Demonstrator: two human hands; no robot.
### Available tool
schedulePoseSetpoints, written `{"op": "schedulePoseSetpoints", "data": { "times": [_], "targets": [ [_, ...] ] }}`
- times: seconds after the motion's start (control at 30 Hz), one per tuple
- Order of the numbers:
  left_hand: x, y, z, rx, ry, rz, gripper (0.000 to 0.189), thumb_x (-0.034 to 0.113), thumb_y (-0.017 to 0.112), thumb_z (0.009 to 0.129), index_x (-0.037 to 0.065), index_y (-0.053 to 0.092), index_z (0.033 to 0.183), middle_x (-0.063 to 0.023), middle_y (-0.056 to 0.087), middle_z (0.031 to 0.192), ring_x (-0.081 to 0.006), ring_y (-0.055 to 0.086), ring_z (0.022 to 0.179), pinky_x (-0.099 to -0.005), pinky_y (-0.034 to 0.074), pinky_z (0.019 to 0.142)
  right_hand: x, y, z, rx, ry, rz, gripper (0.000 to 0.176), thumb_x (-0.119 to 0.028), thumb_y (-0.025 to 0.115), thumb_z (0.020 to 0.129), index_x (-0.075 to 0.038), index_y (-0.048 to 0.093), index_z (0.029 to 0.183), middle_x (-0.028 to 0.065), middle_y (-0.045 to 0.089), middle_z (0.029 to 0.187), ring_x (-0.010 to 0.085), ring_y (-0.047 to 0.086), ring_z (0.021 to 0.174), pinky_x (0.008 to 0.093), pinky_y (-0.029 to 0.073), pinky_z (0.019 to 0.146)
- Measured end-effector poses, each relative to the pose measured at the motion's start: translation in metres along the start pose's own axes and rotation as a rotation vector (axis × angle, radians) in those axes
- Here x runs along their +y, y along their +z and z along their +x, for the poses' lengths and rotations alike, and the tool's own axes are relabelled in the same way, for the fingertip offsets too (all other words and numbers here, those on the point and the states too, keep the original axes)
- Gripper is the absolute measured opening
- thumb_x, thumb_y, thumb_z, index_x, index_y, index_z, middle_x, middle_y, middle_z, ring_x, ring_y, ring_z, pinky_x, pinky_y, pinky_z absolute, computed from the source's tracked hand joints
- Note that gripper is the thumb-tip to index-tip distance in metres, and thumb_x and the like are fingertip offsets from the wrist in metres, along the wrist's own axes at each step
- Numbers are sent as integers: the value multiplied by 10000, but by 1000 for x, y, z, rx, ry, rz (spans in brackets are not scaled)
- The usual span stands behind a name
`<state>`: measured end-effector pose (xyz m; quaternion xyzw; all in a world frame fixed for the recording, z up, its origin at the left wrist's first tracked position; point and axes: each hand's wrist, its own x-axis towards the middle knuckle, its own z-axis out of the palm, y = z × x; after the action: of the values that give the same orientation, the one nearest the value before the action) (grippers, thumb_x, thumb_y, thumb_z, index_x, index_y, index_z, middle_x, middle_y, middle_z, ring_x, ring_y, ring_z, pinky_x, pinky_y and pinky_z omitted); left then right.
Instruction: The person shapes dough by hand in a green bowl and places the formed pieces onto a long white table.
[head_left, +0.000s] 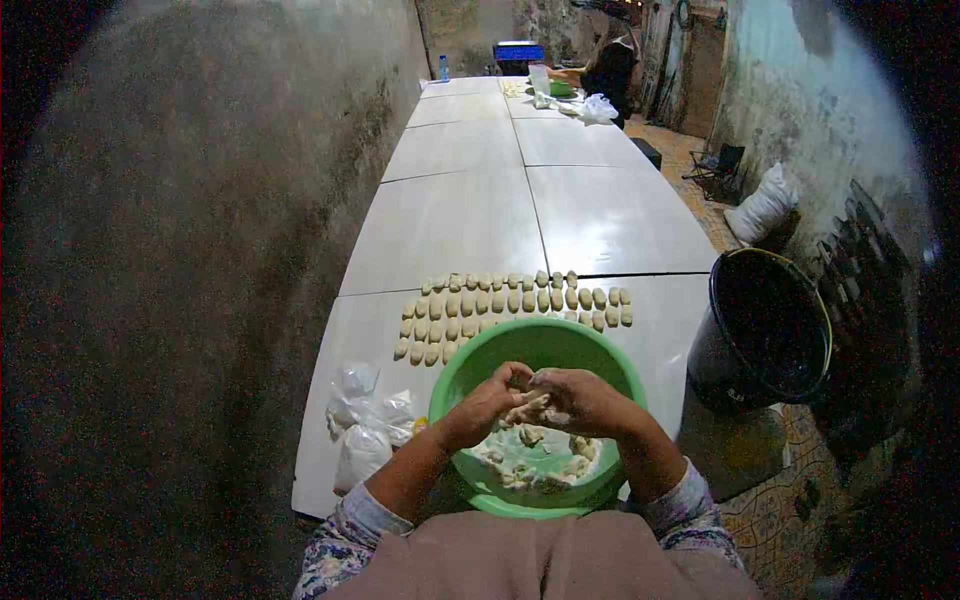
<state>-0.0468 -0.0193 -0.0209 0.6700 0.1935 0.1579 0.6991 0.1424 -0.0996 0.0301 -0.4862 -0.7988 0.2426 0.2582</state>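
Note:
A green plastic basin (447, 385) sits in front of me, with pale dough scraps (578, 465) and white flour inside. Over it, my left hand (487, 408) and my right hand (585, 402) meet with curled fingers. Between them is a lump of sticky dough (535, 411), and both hands are closed on it. Bits of dough cling to the fingers. Just beyond the basin, several small oval dough pieces (468, 303) lie in rows on the white table (450, 225); the basin's rim hides some of them.
Clear plastic bags of white powder (362, 455) lie left of the basin. A black bucket (745, 345) stands to the right. At the far end are a person (610, 75), another green basin (562, 89), plastic bags (598, 108) and a bottle (443, 68). A white sack (764, 205) leans by the right wall.

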Motion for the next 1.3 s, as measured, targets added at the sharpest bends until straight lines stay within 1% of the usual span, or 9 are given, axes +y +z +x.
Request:
{"op": "schedulePoseSetpoints", "data": {
  "times": [0.07,0.27,0.37,0.5,0.6,0.7,0.93,1.1,1.3],
  "targets": [
    [4,2,0,32,177,73,353,307,434,936,20,420,1141,-61,509,934,-144,510,803,-306,438,740,11,3,-2,31,5,167,346,-257,687,761,-76,564,1029,150,614,951,349,600,871,422,492,748],
    [23,8,-7,-13,-75,191,386,377,522,911,24,562,1061,-49,591,896,-132,538,821,-292,448,757,1,-2,-1,-66,71,-32,289,-242,673,749,-93,604,986,163,634,847,374,611,783,430,504,680],
    [25,6,-5,-62,-37,242,329,306,498,938,0,569,1034,-67,606,845,-129,555,777,-297,459,728,1,0,0,40,62,-105,255,-253,677,770,-53,519,784,149,554,693,357,563,640,413,443,556],
    [24,8,-6,-47,-28,293,282,251,536,913,36,578,1091,-61,629,932,-132,563,836,-312,456,772,-5,-8,2,-67,182,-116,223,-248,643,782,-70,536,863,152,612,786,376,603,765,455,484,646],
    [19,8,-6,-52,26,305,283,231,543,899,44,577,1109,-66,631,959,-147,571,854,-327,459,782,6,-2,-3,30,80,-21,300,-207,697,749,-35,502,897,168,581,782,370,583,726,409,463,618],
    [19,8,-7,11,69,422,289,201,541,877,41,573,1115,-92,633,970,-172,583,868,-344,463,786,4,-8,-4,-135,81,95,453,-148,720,739,-16,399,1030,194,570,914,349,587,840,395,473,719],
    [19,9,-6,77,130,560,244,175,512,829,15,583,1000,-121,613,875,-188,574,809,-338,465,742,4,1,2,-69,189,192,282,-224,607,872,-10,449,966,189,571,823,329,578,728,397,463,652],
    [15,8,-6,61,67,453,221,194,466,850,12,556,939,-90,567,767,-173,535,710,-330,454,678,-2,-3,0,-21,112,244,250,-295,483,936,-45,482,961,176,596,823,332,589,731,415,463,658],
    [15,7,-6,-5,67,141,243,178,393,871,-9,545,899,-39,524,732,-129,479,666,-284,418,635,8,-3,-1,-60,44,277,228,-212,544,894,-25,482,1009,180,613,931,337,612,860,392,478,742]
  ]
}}
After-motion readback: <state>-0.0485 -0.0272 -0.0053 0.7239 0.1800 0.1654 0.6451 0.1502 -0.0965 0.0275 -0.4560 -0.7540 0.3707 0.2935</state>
